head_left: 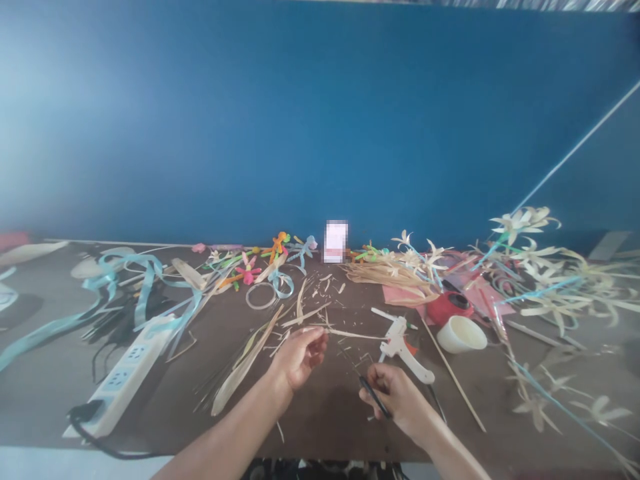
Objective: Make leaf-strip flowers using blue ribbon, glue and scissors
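Note:
My left hand [303,353] is closed in a pinch above the middle of the brown table. From its fingertips a thin pale strip [355,335] of dried leaf reaches right, towards the white glue gun [401,347]. Lower and to the right, my right hand [393,393] is wrapped round a slim tool with a black handle [374,396]. Its thin tip points up and left, below the strip; the tip is too faint to tell its kind. The glue gun lies just beyond my right hand.
A white power strip [133,363] with a black plug lies at left, near light blue ribbon [145,280]. Dried leaf strips [250,363] lie beside my left arm. At right are a white cup [461,335], red tape roll [449,307], a stick [455,377] and pale leaf flowers [543,267].

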Available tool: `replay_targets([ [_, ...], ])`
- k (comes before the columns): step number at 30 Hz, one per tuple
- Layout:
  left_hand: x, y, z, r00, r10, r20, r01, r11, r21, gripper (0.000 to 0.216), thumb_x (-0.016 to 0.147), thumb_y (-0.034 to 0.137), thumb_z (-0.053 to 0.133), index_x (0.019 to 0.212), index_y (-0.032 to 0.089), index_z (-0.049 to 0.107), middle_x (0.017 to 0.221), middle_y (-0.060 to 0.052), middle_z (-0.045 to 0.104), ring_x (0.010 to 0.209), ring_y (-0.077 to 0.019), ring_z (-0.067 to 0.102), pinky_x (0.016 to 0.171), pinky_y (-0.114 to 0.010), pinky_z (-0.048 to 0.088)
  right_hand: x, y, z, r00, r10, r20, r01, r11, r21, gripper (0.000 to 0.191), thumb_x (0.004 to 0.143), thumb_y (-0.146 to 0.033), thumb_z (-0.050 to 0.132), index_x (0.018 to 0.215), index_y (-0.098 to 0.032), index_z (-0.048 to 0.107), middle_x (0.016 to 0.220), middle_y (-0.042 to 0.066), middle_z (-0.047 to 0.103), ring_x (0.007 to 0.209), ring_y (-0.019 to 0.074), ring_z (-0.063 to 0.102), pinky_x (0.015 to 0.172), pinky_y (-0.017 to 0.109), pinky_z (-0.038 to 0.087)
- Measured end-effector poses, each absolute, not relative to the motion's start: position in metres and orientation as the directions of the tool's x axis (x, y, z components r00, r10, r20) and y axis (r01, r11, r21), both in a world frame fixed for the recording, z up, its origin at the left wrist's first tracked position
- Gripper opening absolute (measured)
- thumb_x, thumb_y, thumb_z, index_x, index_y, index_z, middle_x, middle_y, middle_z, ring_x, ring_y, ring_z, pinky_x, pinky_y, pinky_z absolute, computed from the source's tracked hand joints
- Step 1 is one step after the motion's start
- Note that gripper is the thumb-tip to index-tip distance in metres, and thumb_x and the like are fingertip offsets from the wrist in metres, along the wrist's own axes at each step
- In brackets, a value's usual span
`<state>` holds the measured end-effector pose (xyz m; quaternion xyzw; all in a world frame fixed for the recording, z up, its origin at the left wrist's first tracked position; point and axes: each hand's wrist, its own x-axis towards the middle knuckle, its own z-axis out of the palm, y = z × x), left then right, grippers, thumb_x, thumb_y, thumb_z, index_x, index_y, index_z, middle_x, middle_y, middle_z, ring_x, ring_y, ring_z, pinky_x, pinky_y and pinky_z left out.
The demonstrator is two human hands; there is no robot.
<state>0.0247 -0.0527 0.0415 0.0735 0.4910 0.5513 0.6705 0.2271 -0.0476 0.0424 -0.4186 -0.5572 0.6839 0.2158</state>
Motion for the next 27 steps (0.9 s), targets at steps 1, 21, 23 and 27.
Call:
replay_targets([
  [1,0.026,-0.053,0.04,-0.096,0.809,-0.58,-0.691,0.365,0.624,0.02,0.06,0.023,0.067,0.075,0.014,0.057,0.067,-0.001,0.061,0.053,-0.0068,0.056,0.042,-0.015,0.042,0.226,-0.048,0.04,-0.554,0.767,-0.324,0.166,-0.279,-0.946,0.03,0.061,-0.034,0.066,0.058,-0.017,0.041,0.046,-0.008,0.043,0.038,0.0054,0.039,0.038,0.016,0.033],
  [21,0.019,-0.054,0.035,-0.15,0.865,-0.479,-0.537,0.335,0.774,0.02,0.066,0.029,0.062,0.075,0.011,0.061,0.073,-0.007,0.065,0.063,-0.0142,0.062,0.048,-0.02,0.047,0.22,-0.055,0.024,-0.532,0.781,-0.326,0.204,-0.255,-0.945,0.03,0.065,-0.036,0.061,0.056,-0.018,0.039,0.043,-0.008,0.042,0.037,0.0056,0.04,0.038,0.017,0.027],
  [23,0.017,-0.054,0.033,-0.153,0.865,-0.478,-0.513,0.344,0.787,0.019,0.066,0.028,0.062,0.074,0.011,0.06,0.072,-0.008,0.065,0.061,-0.0141,0.062,0.048,-0.02,0.046,0.219,-0.055,0.023,-0.537,0.78,-0.321,0.21,-0.244,-0.947,0.03,0.066,-0.036,0.061,0.056,-0.018,0.04,0.043,-0.008,0.043,0.037,0.0057,0.041,0.038,0.017,0.027],
  [27,0.015,-0.053,0.031,-0.158,0.864,-0.477,-0.479,0.356,0.803,0.019,0.065,0.028,0.062,0.072,0.011,0.058,0.07,-0.008,0.066,0.06,-0.0143,0.062,0.047,-0.02,0.046,0.217,-0.054,0.023,-0.538,0.779,-0.322,0.216,-0.242,-0.946,0.028,0.066,-0.036,0.06,0.057,-0.017,0.041,0.043,-0.008,0.042,0.036,0.0056,0.041,0.039,0.017,0.027],
])
